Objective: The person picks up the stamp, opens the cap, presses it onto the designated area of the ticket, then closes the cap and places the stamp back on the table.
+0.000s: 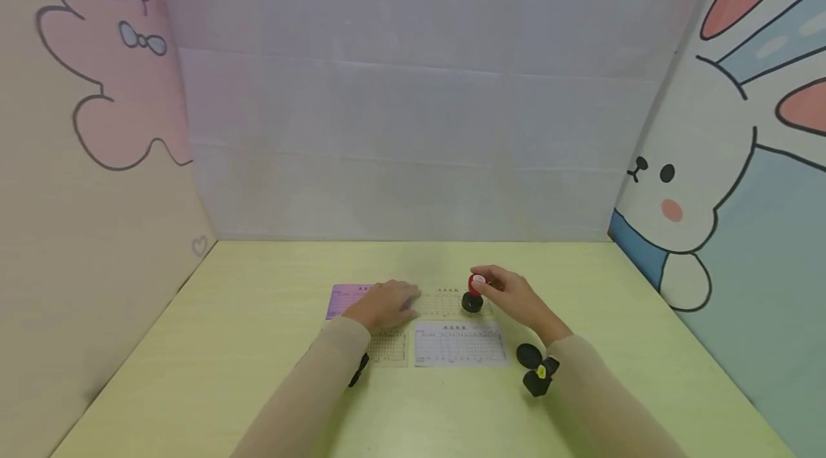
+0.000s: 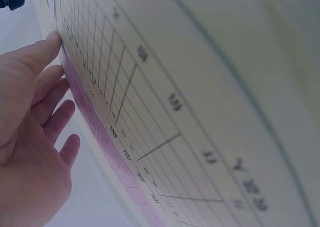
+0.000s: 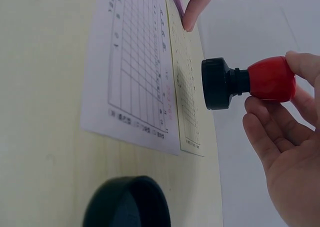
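My right hand (image 1: 513, 297) pinches a stamp by its red handle (image 3: 272, 79). The stamp's round black base (image 3: 216, 83) faces the yellow form (image 3: 189, 112), and a gap shows between them in the right wrist view. Fingers straight, my left hand (image 1: 383, 304) rests across the pink-purple form (image 1: 342, 298) and the left edge of the yellow form. In the left wrist view its fingertips (image 2: 70, 109) lie along the purple sheet's edge. Nearer to me are a white form (image 1: 461, 345) and another yellowish form (image 1: 390, 349), the latter partly hidden by my left arm.
A black round cap (image 3: 127, 204) lies on the pale wooden table (image 1: 413, 411), right of the white form. A white sheet (image 1: 413, 121) hangs behind the table. Side walls with a bear drawing (image 1: 129, 85) and a rabbit drawing (image 1: 684, 171) bound the space.
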